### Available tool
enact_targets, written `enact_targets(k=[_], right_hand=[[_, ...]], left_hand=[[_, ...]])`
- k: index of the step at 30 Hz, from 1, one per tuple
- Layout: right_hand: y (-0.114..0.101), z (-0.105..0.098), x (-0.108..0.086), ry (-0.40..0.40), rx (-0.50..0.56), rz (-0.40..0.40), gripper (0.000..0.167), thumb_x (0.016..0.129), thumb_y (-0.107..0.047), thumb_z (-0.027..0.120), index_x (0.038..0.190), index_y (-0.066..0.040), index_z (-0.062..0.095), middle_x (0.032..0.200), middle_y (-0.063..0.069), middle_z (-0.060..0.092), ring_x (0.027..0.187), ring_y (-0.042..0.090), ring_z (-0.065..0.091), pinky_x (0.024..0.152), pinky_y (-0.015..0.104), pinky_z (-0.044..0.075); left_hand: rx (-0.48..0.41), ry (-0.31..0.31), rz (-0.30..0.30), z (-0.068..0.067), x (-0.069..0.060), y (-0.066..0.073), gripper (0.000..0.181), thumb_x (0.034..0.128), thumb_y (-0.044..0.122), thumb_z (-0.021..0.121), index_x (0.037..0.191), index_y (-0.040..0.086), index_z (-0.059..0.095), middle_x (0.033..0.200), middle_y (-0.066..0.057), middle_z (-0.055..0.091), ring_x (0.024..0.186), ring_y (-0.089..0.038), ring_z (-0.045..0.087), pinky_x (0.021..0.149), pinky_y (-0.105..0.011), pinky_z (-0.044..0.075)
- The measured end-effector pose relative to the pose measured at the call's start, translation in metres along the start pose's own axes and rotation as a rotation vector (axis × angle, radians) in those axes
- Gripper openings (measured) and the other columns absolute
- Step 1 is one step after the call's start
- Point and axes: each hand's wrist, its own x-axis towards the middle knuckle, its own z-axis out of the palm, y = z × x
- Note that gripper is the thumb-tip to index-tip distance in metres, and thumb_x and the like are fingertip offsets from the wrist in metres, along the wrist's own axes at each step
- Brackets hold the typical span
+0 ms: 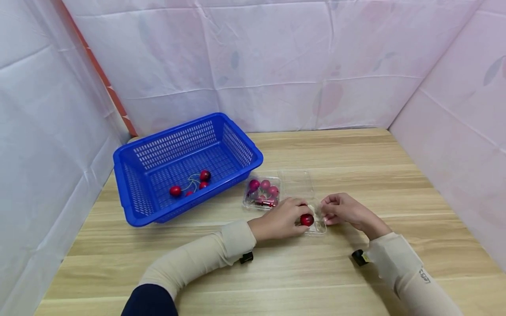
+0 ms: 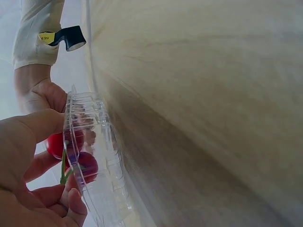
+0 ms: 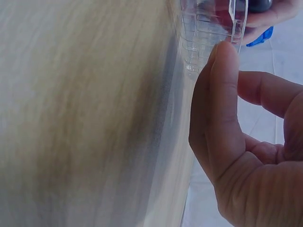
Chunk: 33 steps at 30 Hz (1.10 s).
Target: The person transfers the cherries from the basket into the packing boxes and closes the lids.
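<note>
Between the thumb and fingers of my left hand point(image 1: 281, 219) is a dark red cherry point(image 1: 307, 220), at the near part of an open clear plastic box point(image 1: 319, 229). In the left wrist view a second cherry point(image 2: 88, 166) with a green stem shows through the box wall; whether the hand also holds it is unclear. My right hand point(image 1: 349, 214) is at the box's right edge, one fingertip against the clear wall and another bent finger apart from it. The box's clear lid point(image 1: 297, 183) lies folded back behind it.
To the left stands a blue perforated basket point(image 1: 130, 184) holding several stemmed cherries point(image 1: 175, 191). Another clear box point(image 1: 248, 205), filled with several cherries point(image 1: 265, 184), sits between basket and left hand. White patterned cloth point(image 1: 269, 66) walls the wooden table point(image 1: 276, 281) on the back and sides.
</note>
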Motion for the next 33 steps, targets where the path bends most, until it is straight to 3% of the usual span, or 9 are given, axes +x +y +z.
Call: enact_targets(k=[14, 22, 28, 33], right_hand=[[0.000, 0.000, 0.000, 0.001, -0.010, 0.006, 0.020, 0.099, -0.007, 0.046, 0.107, 0.011, 0.049, 0.082, 0.005, 0.061, 0.071, 0.013, 0.061, 0.066, 0.027, 0.057], [0.000, -0.001, 0.001, -0.020, -0.005, -0.007, 0.021, 0.100, -0.007, 0.046, 0.108, 0.012, 0.049, 0.084, 0.004, 0.064, 0.073, 0.012, 0.062, 0.067, 0.026, 0.057], [-0.001, -0.002, 0.001, -0.009, -0.010, 0.005, 0.022, 0.100, -0.009, 0.047, 0.108, 0.011, 0.050, 0.083, 0.005, 0.062, 0.073, 0.012, 0.062, 0.067, 0.027, 0.057], [0.000, -0.003, 0.001, -0.011, -0.010, -0.002, 0.023, 0.100, -0.010, 0.047, 0.109, 0.012, 0.050, 0.084, 0.006, 0.063, 0.073, 0.013, 0.061, 0.067, 0.027, 0.057]], left_hand=[[-0.031, -0.065, 0.004, 0.003, 0.013, 0.001, 0.033, 0.0886, 0.030, 0.067, 0.120, 0.021, 0.064, 0.133, -0.002, 0.054, 0.119, -0.015, 0.049, 0.100, -0.024, 0.039], [-0.095, -0.125, 0.063, 0.005, 0.015, 0.002, 0.030, 0.0932, 0.022, 0.061, 0.123, 0.019, 0.064, 0.135, 0.002, 0.053, 0.123, -0.007, 0.048, 0.104, -0.017, 0.034], [-0.123, -0.132, 0.028, 0.003, 0.014, 0.002, 0.045, 0.0946, 0.019, 0.059, 0.139, 0.012, 0.051, 0.146, -0.003, 0.045, 0.132, -0.012, 0.043, 0.108, -0.019, 0.031], [-0.103, -0.119, -0.007, 0.005, 0.012, 0.000, 0.054, 0.0938, 0.020, 0.060, 0.143, 0.007, 0.043, 0.147, -0.008, 0.043, 0.129, -0.011, 0.046, 0.106, -0.018, 0.034]])
